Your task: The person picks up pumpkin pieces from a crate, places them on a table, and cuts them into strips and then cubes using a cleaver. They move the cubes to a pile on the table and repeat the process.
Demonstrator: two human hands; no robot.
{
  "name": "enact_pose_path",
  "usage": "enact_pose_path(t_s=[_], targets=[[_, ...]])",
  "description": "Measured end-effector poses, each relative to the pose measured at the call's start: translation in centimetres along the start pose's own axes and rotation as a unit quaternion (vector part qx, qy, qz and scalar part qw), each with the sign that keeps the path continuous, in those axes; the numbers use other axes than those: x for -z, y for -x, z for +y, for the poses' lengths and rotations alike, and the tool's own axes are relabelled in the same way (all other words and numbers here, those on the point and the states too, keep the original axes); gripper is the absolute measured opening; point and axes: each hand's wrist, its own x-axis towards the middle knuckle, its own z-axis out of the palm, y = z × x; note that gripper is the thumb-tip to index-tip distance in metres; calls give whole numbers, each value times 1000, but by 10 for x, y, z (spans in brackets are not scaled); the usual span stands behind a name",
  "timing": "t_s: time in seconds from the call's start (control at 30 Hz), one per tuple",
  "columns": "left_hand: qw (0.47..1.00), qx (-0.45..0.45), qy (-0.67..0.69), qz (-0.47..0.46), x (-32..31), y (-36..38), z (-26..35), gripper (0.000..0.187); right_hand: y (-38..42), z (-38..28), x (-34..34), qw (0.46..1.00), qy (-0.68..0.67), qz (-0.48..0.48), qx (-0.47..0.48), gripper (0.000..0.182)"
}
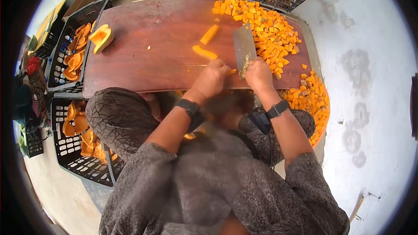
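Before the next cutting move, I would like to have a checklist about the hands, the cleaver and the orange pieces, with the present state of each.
1. Right hand grips the cleaver: ok.
2. Left hand is on the small orange piece: ok.
3. Left fingertips safe from the cutting edge: cannot tell; the fingers are partly hidden.
4. Two loose strips lie apart from the blade: ok.
5. Diced heap well away from the blade: not ok, it lies close beside.
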Motion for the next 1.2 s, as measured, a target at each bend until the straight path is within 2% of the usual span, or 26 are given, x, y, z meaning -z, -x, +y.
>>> enact_pose_path(t_s=[0.07, 0.13, 0.2, 0.23, 0.3, 0.47, 0.57, 0.63, 0.67, 0.73, 0.87, 0.97, 1.07, 1.13, 1.2], targets=[[1000, -5, 27, -1, 1, -1, 0, 22, 1, 14, 4, 999, -32, -23, -13, 23], [999, 38, 24, 16, -3, -3, 3, 20, 13, 10, 17, 996, -62, -49, -34, 23], [1000, 25, 14, 9, -6, -6, 2, 18, 28, -2, 34, 999, -26, 0, 28, 24], [1000, 11, 1, 5, -8, -8, 1, 16, 35, -11, 43, 999, -25, 1, 25, 24], [1000, -1, 0, 13, -10, -8, 0, 16, 48, -24, 56, 997, 15, -47, 65, 18], [1000, -10, 12, 10, -13, -9, -9, 17, 47, -11, 27, 994, 36, -81, 65, 14], [1000, -9, 25, -2, -11, -10, -5, 17, 33, -16, 14, 995, 59, -64, 55, 13], [1000, -13, 11, -14, -8, -10, -5, 19, 20, -16, 3, 998, 22, -3, 55, 14], [1000, -17, 7, -12, -7, -10, -5, 19, 13, -12, 0, 998, 20, 2, 58, 14], [999, -45, 6, -9, -5, -9, -5, 19, 3, -8, 2, 1000, -10, -26, -12, 22], [999, -31, 14, 18, -6, -7, 1, 19, 12, -2, 18, 1000, -2, -9, -27, 22], [998, -5, -35, 48, -9, -5, 4, 19, 24, -3, 28, 999, -5, -11, -32, 22], [996, -7, -84, 36, -8, -5, 2, 15, 45, -19, 42, 998, 28, -59, 3, 22], [998, -6, -61, 24, -7, -4, -1, 12, 52, -26, 45, 994, 22, -69, 82, 19], [998, -11, -46, 38, -8, -4, -1, 12, 51, -25, 39, 995, 16, -73, 69, 18]])
